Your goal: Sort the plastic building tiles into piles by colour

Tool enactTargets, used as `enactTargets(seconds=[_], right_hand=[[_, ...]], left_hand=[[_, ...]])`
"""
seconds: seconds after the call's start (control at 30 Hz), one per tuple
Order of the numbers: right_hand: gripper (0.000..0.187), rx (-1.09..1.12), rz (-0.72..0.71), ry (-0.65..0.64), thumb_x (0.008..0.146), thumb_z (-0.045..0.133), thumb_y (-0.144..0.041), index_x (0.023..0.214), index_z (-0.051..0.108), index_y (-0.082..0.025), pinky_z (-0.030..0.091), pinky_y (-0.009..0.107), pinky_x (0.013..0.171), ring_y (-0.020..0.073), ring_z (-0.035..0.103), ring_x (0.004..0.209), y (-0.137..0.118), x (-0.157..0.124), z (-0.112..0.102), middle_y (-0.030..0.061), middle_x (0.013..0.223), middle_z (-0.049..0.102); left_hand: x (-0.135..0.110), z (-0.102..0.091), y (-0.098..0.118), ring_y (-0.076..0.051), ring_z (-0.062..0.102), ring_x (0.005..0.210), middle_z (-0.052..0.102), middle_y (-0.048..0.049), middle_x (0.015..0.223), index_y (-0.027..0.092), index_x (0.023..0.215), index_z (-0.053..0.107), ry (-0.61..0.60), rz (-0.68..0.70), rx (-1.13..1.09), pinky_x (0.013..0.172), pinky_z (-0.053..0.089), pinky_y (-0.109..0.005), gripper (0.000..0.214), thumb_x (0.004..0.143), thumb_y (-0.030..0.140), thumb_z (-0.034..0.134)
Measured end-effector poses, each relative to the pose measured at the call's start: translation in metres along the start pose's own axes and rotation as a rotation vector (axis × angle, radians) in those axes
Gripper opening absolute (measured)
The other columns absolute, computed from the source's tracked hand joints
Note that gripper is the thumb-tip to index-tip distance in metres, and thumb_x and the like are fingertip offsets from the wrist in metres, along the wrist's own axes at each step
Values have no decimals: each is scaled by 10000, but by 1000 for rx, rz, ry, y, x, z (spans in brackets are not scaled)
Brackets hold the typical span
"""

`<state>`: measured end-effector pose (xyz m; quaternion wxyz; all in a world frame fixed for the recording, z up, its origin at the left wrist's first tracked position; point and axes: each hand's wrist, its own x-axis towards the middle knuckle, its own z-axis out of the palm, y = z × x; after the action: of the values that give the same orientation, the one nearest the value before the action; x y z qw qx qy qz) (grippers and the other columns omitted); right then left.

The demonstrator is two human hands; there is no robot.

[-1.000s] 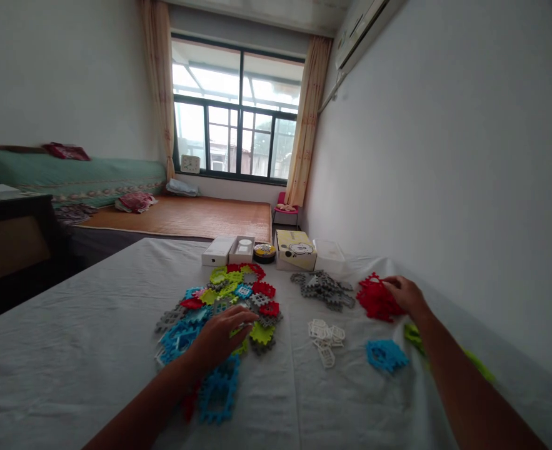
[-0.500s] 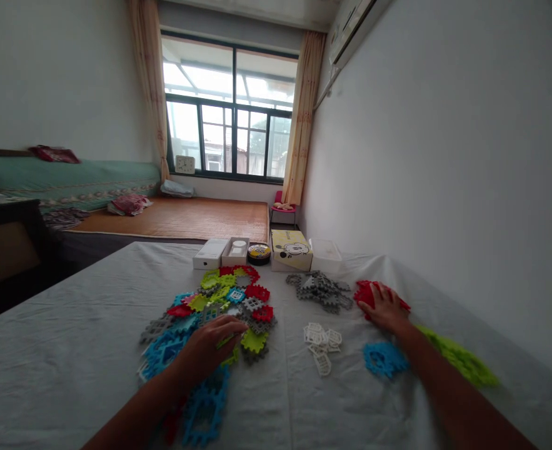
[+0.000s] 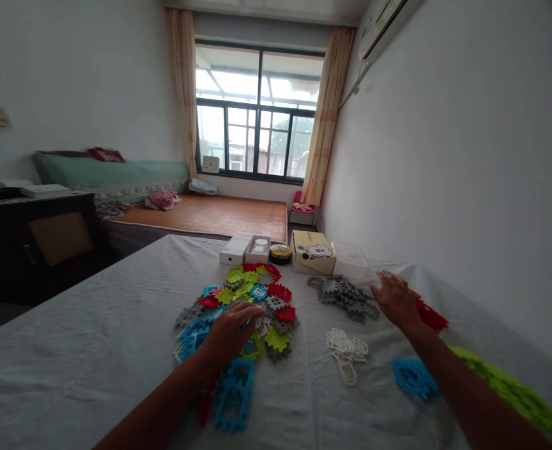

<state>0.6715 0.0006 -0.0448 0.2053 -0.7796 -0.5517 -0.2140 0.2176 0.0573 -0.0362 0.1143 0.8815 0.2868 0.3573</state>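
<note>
A mixed heap of coloured toothed plastic tiles (image 3: 250, 299) lies on the white sheet of the table (image 3: 92, 337). My left hand (image 3: 231, 331) rests on the heap's near side, fingers curled over tiles; whether it grips one is hidden. My right hand (image 3: 394, 300) hovers with fingers spread and nothing in it, between the grey tile pile (image 3: 344, 294) and the red tile pile (image 3: 430, 315). White tiles (image 3: 346, 353), blue tiles (image 3: 412, 378) and lime green tiles (image 3: 510, 394) lie nearer, to the right.
At the table's far edge stand white boxes (image 3: 245, 249), a round tin (image 3: 281, 252), a yellow box (image 3: 313, 252) and a clear box (image 3: 349, 257). A white wall (image 3: 467, 162) runs along the right. Beyond are a bed (image 3: 200, 212), a window and a dark cabinet (image 3: 45, 237).
My right hand has lifted off the red pile and moved left toward the grey tiles, fingers spread. My left hand stays on the mixed heap. The view has shifted.
</note>
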Motion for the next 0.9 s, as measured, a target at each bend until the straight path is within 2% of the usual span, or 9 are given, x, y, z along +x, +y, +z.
enactTargets(seconds=[0.07, 0.17, 0.27, 0.37, 0.43, 0.5, 0.63, 0.77, 0.9], right_hand=[[492, 122, -196, -23, 901, 366, -397, 1302, 478, -136, 326, 456, 1038, 283, 404, 1256, -49, 6, -1, 154, 1319, 521], [403, 330, -486, -215, 905, 398, -328, 1246, 545, -169, 383, 372, 997, 232, 500, 1154, -127, 7, 1, 108, 1218, 609], [380, 415, -529, -391, 891, 446, -308, 1225, 573, -178, 380, 354, 993, 227, 513, 1151, -188, 7, 14, 103, 1209, 624], [410, 419, -461, -430, 880, 475, -319, 1258, 552, -178, 364, 386, 997, 247, 507, 1175, -223, 11, 32, 125, 1250, 600], [405, 425, -444, -452, 877, 481, -344, 1249, 561, -206, 383, 386, 969, 248, 537, 1138, -235, 14, 39, 109, 1219, 624], [387, 445, -455, -496, 859, 504, -372, 1210, 593, -235, 429, 343, 893, 223, 600, 1019, -242, 13, 39, 72, 1112, 679], [419, 525, -526, -574, 770, 604, -370, 1174, 619, -258, 463, 262, 716, 172, 631, 768, -248, 0, 19, 12, 903, 718], [432, 591, -501, -520, 822, 502, -288, 1244, 563, -217, 457, 297, 693, 197, 633, 728, -248, -19, -5, 60, 877, 715], [397, 594, -393, -430, 889, 360, -273, 1227, 557, -205, 471, 359, 716, 249, 666, 785, -226, -30, -9, 126, 897, 712]], left_hand=[[0, -1, -2, -171, 610, 985, 674, -25, 1017, 244, 1034, 656, 36, -30, 8, 876, 476, -277, 226, 889, 192, 491], [-1, -1, -4, -171, 610, 984, 677, -23, 1017, 243, 1021, 658, 71, -51, 12, 883, 471, -282, 218, 887, 193, 494], [-3, 0, -6, -169, 614, 962, 680, -22, 999, 246, 1005, 664, 82, -61, 15, 869, 474, -280, 217, 887, 189, 491], [-4, -2, -8, -173, 609, 968, 679, -20, 1001, 252, 1010, 665, 94, -71, 28, 860, 478, -281, 235, 877, 169, 490], [-3, -4, -9, -176, 607, 978, 679, -21, 1008, 253, 1019, 663, 112, -84, 34, 867, 478, -287, 239, 871, 168, 495], [-2, -8, -11, -179, 610, 976, 683, -23, 1004, 248, 1016, 664, 139, -104, 39, 879, 476, -300, 231, 871, 179, 497], [1, -13, -15, -183, 619, 967, 689, -25, 988, 242, 993, 672, 200, -147, 42, 891, 472, -326, 220, 877, 198, 491], [2, -13, -19, -179, 624, 966, 693, -20, 987, 244, 991, 675, 212, -155, 35, 887, 474, -322, 227, 869, 185, 493], [0, -10, -19, -181, 623, 976, 698, -14, 995, 247, 988, 678, 165, -144, 44, 889, 476, -313, 231, 861, 178, 498]])
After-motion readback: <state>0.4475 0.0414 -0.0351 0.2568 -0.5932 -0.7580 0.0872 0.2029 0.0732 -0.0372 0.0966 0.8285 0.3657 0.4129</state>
